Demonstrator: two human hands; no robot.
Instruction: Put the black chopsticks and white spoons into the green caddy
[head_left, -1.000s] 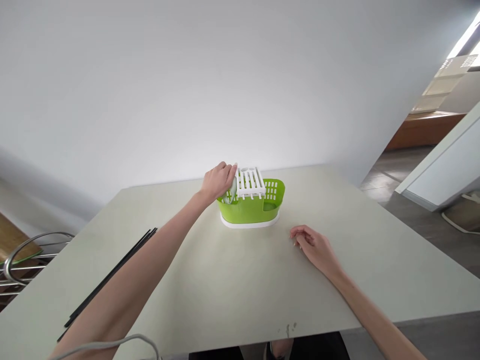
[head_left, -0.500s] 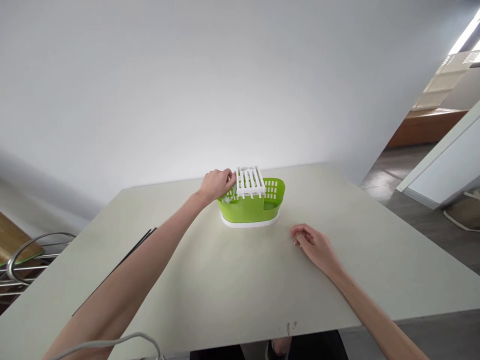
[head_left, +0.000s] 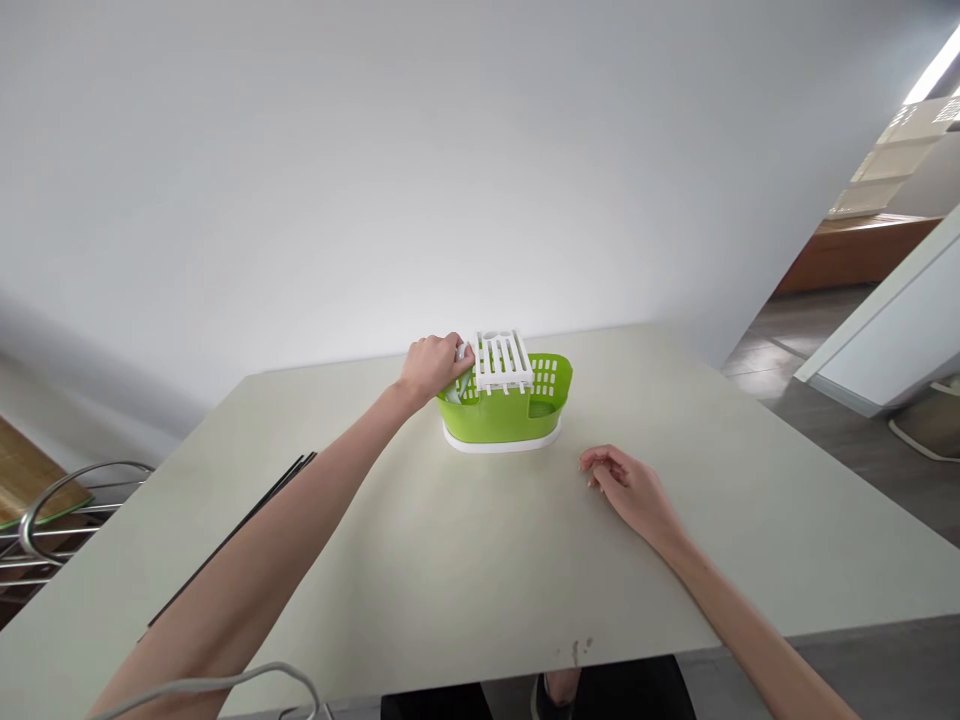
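A green caddy (head_left: 495, 428) with slotted walls, a white base and a white slatted rack (head_left: 504, 362) over its middle stands near the wall. At its left end, my left hand (head_left: 435, 363) is closed on a pale greenish-white item (head_left: 459, 386). That item's lower part sits inside the left compartment; the fingers hide much of it, so I cannot tell its kind. My right hand (head_left: 624, 484) rests on the table, right of the caddy and nearer to me. Its fingers are loosely bent with the thumb apart, and it holds nothing.
Thin black sticks (head_left: 232, 535) lie on the table (head_left: 480, 580), partly behind my left forearm. A grey cable (head_left: 217, 684) crosses at the lower left. Beyond the left edge stands a metal rack (head_left: 67, 535) with a wooden board. The wall (head_left: 450, 180) borders the table's far edge.
The pale item shows slightly more above and below the fingers of my left hand. The whole view has shifted a little; my right hand stays in place.
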